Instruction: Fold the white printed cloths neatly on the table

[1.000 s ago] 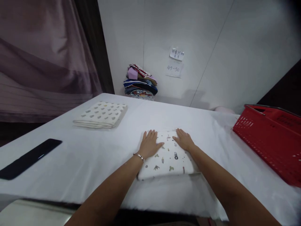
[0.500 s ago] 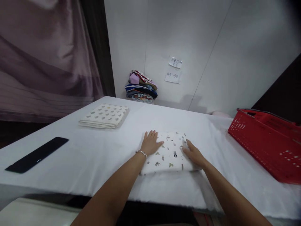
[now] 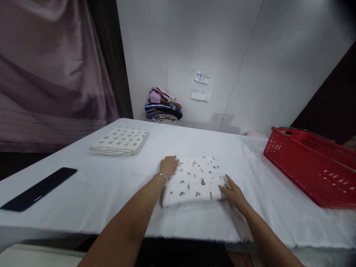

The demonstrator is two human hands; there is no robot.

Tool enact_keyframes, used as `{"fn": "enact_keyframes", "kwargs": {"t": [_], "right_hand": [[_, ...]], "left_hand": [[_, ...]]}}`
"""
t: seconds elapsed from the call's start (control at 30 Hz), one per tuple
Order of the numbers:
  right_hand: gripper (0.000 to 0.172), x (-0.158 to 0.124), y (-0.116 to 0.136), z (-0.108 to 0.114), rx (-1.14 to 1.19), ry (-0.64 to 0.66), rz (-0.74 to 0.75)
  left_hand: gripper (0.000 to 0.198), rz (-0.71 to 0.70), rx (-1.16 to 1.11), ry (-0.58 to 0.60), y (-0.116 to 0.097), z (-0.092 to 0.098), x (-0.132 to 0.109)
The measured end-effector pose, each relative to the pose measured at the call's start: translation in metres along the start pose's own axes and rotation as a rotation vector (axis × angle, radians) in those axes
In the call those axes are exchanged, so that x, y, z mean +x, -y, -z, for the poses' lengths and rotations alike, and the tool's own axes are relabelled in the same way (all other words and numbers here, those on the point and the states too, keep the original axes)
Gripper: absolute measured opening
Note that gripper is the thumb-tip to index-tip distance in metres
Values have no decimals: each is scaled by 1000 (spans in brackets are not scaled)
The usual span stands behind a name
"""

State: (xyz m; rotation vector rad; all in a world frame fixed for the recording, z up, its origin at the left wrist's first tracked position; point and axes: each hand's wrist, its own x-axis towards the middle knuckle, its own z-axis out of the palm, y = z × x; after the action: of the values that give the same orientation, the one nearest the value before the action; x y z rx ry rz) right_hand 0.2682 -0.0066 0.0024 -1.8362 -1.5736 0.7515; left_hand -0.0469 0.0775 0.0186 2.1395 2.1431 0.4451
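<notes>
As I watch through the head camera, the printed cloth [image 3: 194, 181] lies just below centre, toward six o'clock, already folded into a thick rectangle. I judge the folding largely done; what seems left is evening out the slightly wavy near edge.

Taking that bundle as my dial, the left hand [image 3: 169, 165] rests on its ten o'clock corner, fingers close together and bent over the edge (whether they pinch it, I cannot tell). At three o'clock the right hand [image 3: 233, 193] touches the side, thumb and forefinger spread apart; the other fingers are hidden from me.

The cloth looks soft and matte, white with small plant motifs and rounded folds. A second folded cloth [image 3: 119, 141], cream with grey shapes, sits flat at ten o'clock. The white tablecloth [image 3: 125, 204] is smooth with faint creases. At nine o'clock lies a flat, glossy dark slab [image 3: 39, 189]; at three, well apart, a rigid, slotted red basket [image 3: 303, 163].
</notes>
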Motion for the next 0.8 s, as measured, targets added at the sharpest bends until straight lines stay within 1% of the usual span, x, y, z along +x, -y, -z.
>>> {"fn": "enact_keyframes", "kwargs": {"t": [0.1,0.2,0.27,0.33,0.4,0.43,0.47,0.53,0.6,0.63,0.7,0.77,0.8], "right_hand": [[72,13,-7,-1,139,-29,11],[68,43,-11,8,219,-72,43],[64,71,-10,19,181,-149,80],[59,97,-5,28,45,-252,86],[55,113,2,32,-27,-286,97],[54,116,6,30,-47,-281,119],[52,115,10,26,-69,-267,164],[49,102,19,11,-156,-225,295],[48,79,27,-8,-269,-146,427],[48,65,31,-17,-315,-91,463],[50,37,39,-32,-383,27,476],[53,15,47,-42,-434,131,478],[55,6,50,-46,-458,172,483]], "left_hand": [[35,3,18,-13,2,3,-3],[37,31,37,-12,-3,6,-11],[40,50,42,14,-8,8,-21],[43,47,29,58,-15,7,-35],[46,32,1,90,-19,6,-49],[47,26,-14,96,-20,6,-55],[48,26,-27,96,-21,5,-60],[49,42,-48,106,-20,6,-65],[48,63,-58,133,-21,8,-66],[46,66,-54,134,-22,10,-65],[40,41,-32,92,-28,12,-62],[34,-52,-18,-1,-37,10,-58],[34,-119,-17,-42,-42,8,-56]]}}
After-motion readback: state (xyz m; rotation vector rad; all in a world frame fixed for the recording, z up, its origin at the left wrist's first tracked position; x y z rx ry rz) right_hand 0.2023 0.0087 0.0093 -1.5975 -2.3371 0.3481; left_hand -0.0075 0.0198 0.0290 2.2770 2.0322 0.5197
